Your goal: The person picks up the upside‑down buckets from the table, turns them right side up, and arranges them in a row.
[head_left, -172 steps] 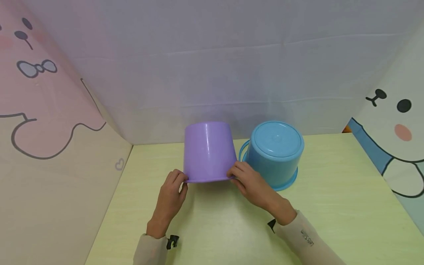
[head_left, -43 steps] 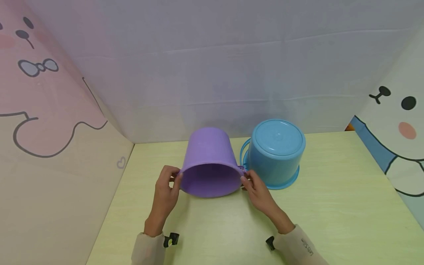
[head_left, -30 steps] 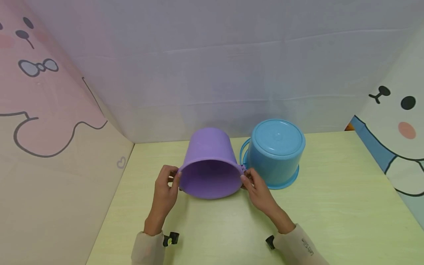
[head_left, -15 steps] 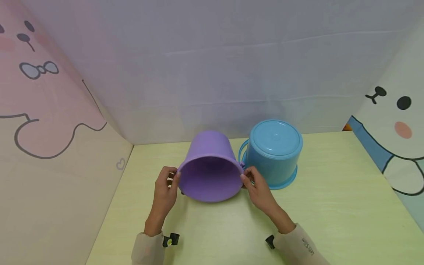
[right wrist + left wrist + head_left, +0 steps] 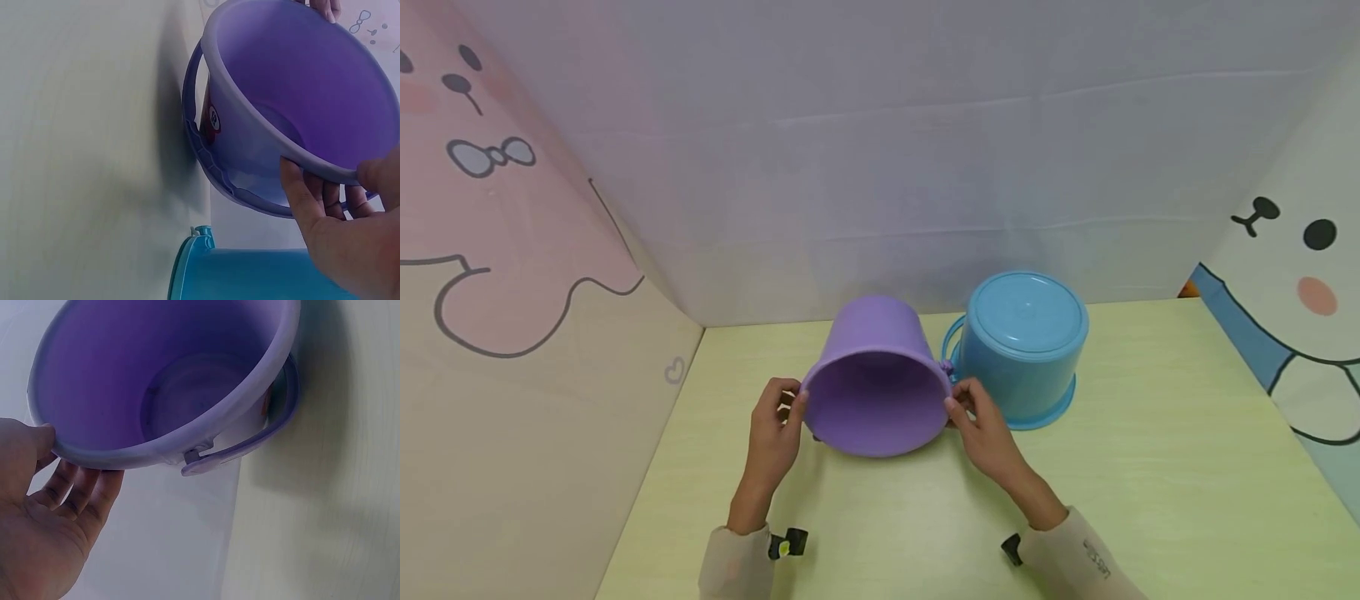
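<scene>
A purple bucket (image 5: 876,408) lies tipped in both hands, its round mouth facing the person and its base toward the back wall. My left hand (image 5: 777,437) pinches the rim at the left, thumb on the inside and fingers behind it, as the left wrist view shows. On the opposite side my right hand (image 5: 992,437) grips the rim the same way. The bucket's purple handle (image 5: 199,147) hangs below the mouth, near the table, in the right wrist view. Close beside it on the right stands a blue bucket (image 5: 1022,358), upside down with its base up.
The pale yellow table (image 5: 880,533) ends at a whitish back wall (image 5: 880,167). Printed cartoon panels stand at the left (image 5: 527,292) and right (image 5: 1285,333). The blue bucket's loop handle (image 5: 951,337) sits between the two buckets.
The purple bucket has turned from mouth-down to mouth facing the person, tilting slightly further over the last second. Both hands moved from its front rim to its sides. The blue bucket stayed put.
</scene>
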